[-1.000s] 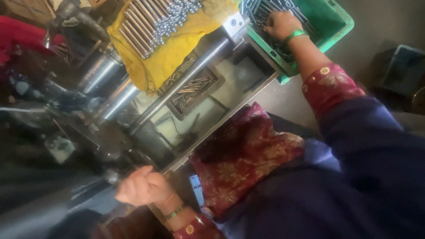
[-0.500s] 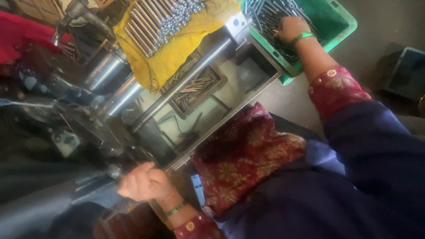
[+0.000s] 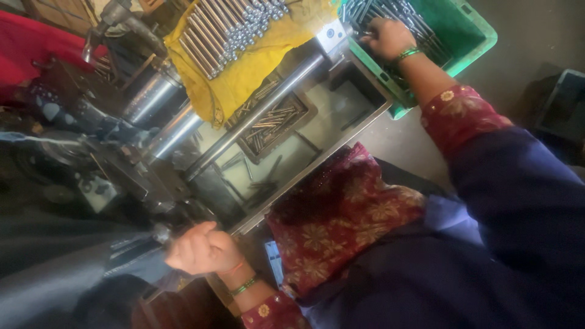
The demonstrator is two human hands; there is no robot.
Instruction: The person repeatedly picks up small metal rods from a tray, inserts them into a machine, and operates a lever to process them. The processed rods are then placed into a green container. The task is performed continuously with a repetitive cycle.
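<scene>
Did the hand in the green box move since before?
Cannot tell. The right hand stays on the metal rods inside the green crate; its small shift in the picture matches the camera's own movement.

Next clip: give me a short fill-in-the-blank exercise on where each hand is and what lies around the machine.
1. The right hand reaches into a plastic crate coloured ____.
2. The shiny metal rods lie on a cloth coloured ____.
3. The left hand closes on the machine's dark ____.

Missing words: green; yellow; handle

right hand [image 3: 385, 36] in green crate [image 3: 469, 36] of rods [image 3: 396, 11], left hand [image 3: 204, 248] on lever [image 3: 159, 234]
</scene>
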